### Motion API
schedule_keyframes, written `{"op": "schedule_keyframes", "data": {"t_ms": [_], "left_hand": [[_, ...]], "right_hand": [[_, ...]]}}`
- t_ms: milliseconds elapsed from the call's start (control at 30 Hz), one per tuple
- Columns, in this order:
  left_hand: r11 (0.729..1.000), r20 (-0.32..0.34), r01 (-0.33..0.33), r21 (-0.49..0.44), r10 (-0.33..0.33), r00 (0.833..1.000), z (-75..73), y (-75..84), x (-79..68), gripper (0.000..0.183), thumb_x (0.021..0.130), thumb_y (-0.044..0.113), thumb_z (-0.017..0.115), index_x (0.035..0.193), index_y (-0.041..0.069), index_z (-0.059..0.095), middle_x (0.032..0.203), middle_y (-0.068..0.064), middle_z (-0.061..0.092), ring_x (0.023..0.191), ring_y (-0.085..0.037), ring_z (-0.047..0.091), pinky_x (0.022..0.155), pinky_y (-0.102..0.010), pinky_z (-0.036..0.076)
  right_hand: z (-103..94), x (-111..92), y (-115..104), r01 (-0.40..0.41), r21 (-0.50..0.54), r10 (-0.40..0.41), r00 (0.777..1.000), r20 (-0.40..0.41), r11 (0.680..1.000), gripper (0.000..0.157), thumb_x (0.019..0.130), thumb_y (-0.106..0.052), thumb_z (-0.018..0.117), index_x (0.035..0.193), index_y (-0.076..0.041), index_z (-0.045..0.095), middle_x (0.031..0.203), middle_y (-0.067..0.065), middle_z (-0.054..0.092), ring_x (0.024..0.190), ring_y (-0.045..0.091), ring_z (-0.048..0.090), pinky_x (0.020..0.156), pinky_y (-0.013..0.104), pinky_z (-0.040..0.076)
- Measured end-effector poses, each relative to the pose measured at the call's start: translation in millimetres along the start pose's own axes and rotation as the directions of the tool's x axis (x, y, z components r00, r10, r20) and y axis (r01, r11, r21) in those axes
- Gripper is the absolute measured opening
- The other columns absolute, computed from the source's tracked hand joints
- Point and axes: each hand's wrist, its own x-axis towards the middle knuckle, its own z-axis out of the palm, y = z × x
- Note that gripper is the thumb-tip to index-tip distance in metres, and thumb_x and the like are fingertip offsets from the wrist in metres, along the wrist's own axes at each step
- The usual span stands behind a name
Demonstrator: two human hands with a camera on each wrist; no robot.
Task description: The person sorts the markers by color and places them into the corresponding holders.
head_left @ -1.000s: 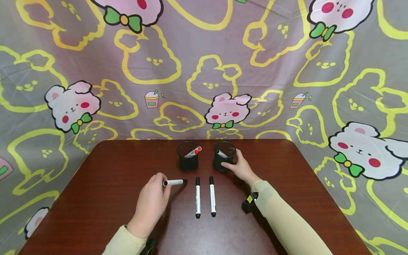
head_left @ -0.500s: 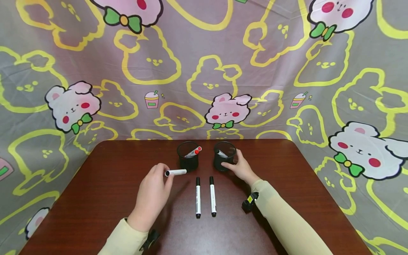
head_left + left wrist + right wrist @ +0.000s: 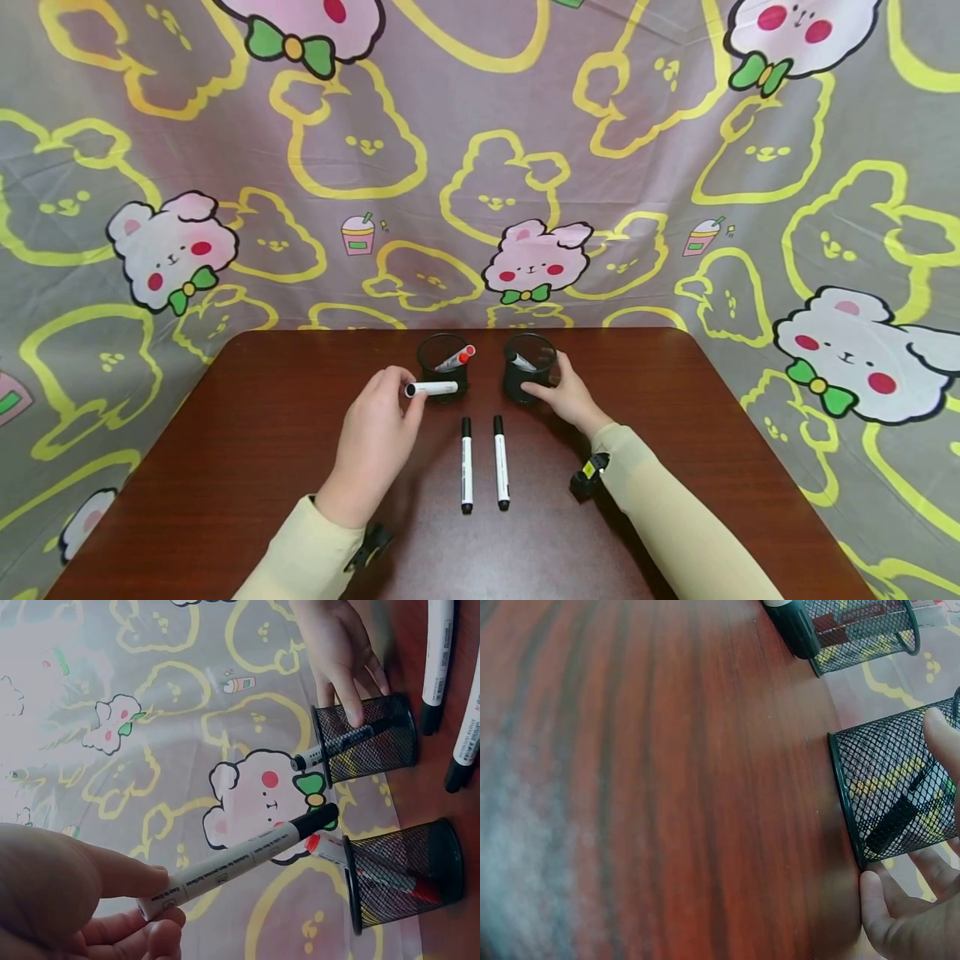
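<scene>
Step in hand, as judged: carrying 1 marker [image 3: 433, 388] to the right cup [image 3: 516, 381]. Left hand [image 3: 377, 435]: fingers clamped on the marker, near the left cup [image 3: 441, 376]. Right hand [image 3: 568, 397]: fingers clamped around the right cup. Next move likely requires tilting the marker cap-down above it.

Pale cream sleeves [image 3: 675, 508]; black wrist cameras [image 3: 369, 547], right one marked yellow.

White glare partly washes out the patterned cloth [image 3: 172, 757] in the left wrist view; the table [image 3: 510, 550] shows softer sheen.
</scene>
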Motion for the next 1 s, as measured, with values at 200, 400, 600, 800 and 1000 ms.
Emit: {"op": "schedule_keyframes", "data": {"t_ms": [200,400,600,800,1000], "left_hand": [[1.0,0.018,-0.015,-0.01,0.015,1.0,3.1,9.3,11.3,0.025,0.09,0.011,0.08,0.105,0.002,0.063,0.088,-0.01,0.061,0.061,-0.016,0.052,0.056,-0.03,0.045],[0.999,0.021,-0.033,-0.042,0.034,0.999,7.7,16.8,18.2,0.027,0.09,0.013,0.081,0.106,0.003,0.063,0.087,-0.009,0.06,0.06,-0.014,0.049,0.054,-0.027,0.043],[0.995,-0.002,-0.078,-0.061,0.078,0.997,13.2,21.9,25.0,0.026,0.091,0.015,0.08,0.107,0.004,0.063,0.089,-0.009,0.061,0.061,-0.013,0.051,0.056,-0.027,0.044],[0.992,0.0,-0.101,-0.082,0.101,0.995,19.3,25.9,30.6,0.027,0.092,0.016,0.08,0.108,0.004,0.063,0.093,-0.01,0.063,0.066,-0.016,0.054,0.058,-0.029,0.046],[0.989,0.015,-0.109,-0.102,0.111,0.994,25.8,30.6,34.8,0.028,0.092,0.016,0.08,0.11,0.004,0.063,0.098,-0.011,0.065,0.071,-0.017,0.058,0.061,-0.03,0.05]], "right_hand": [[0.5,1,1,-0.001,-0.008,0.001,1.0,-0.009,1.0,0.086,0.087,-0.036,0.084,0.154,-0.018,0.034,0.151,0.015,0.05,0.143,0.041,0.047,0.113,0.059,0.041],[0.9,1,1,-0.002,-0.008,0.002,1.0,-0.004,1.0,0.086,0.088,-0.035,0.083,0.155,-0.018,0.033,0.152,0.015,0.049,0.143,0.041,0.047,0.114,0.058,0.041],[0.5,0,0,-0.003,-0.003,0.003,1.0,-0.004,1.0,0.085,0.088,-0.035,0.084,0.154,-0.018,0.033,0.152,0.015,0.048,0.143,0.041,0.047,0.114,0.059,0.041],[0.5,1,2,-0.006,-0.006,0.006,1.0,0.0,1.0,0.085,0.088,-0.037,0.083,0.154,-0.018,0.033,0.151,0.016,0.049,0.142,0.044,0.047,0.113,0.06,0.042],[0.1,0,0,-0.007,-0.003,0.007,1.0,-0.002,1.0,0.085,0.087,-0.035,0.084,0.154,-0.018,0.034,0.151,0.016,0.05,0.142,0.043,0.047,0.112,0.06,0.042]]}}
